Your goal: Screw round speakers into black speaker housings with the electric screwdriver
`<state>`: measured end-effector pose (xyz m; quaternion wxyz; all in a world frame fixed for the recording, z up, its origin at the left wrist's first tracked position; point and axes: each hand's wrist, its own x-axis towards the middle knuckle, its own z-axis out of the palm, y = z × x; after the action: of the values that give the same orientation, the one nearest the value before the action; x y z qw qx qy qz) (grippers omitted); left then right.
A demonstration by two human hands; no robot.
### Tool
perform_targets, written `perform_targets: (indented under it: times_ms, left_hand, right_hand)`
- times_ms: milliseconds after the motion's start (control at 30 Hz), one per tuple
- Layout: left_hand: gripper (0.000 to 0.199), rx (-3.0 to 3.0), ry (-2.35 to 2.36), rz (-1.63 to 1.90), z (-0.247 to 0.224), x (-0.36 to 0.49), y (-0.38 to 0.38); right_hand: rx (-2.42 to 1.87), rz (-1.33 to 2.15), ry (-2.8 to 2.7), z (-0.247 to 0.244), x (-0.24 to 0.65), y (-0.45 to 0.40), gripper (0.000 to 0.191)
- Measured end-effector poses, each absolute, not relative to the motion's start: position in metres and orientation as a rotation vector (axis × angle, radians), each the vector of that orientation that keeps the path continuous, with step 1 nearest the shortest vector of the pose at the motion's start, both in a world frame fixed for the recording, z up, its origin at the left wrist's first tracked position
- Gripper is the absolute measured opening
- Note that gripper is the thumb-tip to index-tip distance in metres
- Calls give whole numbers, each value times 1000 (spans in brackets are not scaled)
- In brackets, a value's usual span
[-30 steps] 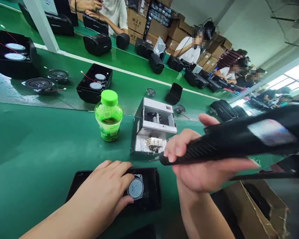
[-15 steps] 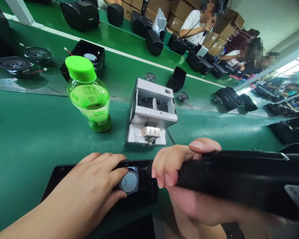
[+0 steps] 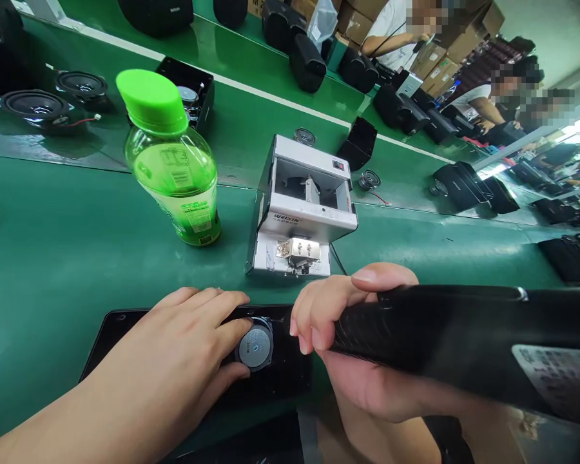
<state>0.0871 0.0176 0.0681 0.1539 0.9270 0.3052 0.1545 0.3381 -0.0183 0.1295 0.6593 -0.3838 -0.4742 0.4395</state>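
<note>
A small round speaker driver (image 3: pixel 256 348) with a grey magnet back sits on a black speaker panel (image 3: pixel 290 367). My left hand (image 3: pixel 193 348) lies over the panel, thumb and index finger gripping the driver's left side. Wrapped round a black electric screwdriver (image 3: pixel 444 341) are the fingers of my right hand (image 3: pixel 338 316), its thumb along the top. The tool lies almost level, its thin bit pointing left at the driver's upper right corner. Whether bit and screw touch is too small to tell.
Beyond the panel stand a green-capped bottle (image 3: pixel 174 167) and a silver screw feeder (image 3: pixel 304 212). Larger speaker drivers (image 3: pixel 36 106) lie at the far left. Black speaker boxes (image 3: pixel 357 143) line the bench behind, where co-workers (image 3: pixel 396 32) sit.
The view has shifted a little, so the bench things appear displaced. The screwdriver's bit is closer to the driver's upper corner. My left hand keeps its hold on the driver.
</note>
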Motion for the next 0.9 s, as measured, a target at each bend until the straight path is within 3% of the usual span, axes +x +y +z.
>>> perform_targets:
  times_ms: [200, 400, 900]
  left_hand:
    - [22, 2605, 872, 448, 69, 87, 20]
    - [23, 2584, 869, 401, 73, 89, 24]
    - [26, 2592, 893, 321, 77, 93, 27]
  right_hand:
    - [-821, 964, -1171, 120, 338, -18, 31]
    - [-827, 953, -1157, 99, 336, -16, 72]
    - [-752, 758, -1156, 85, 320, -5, 70]
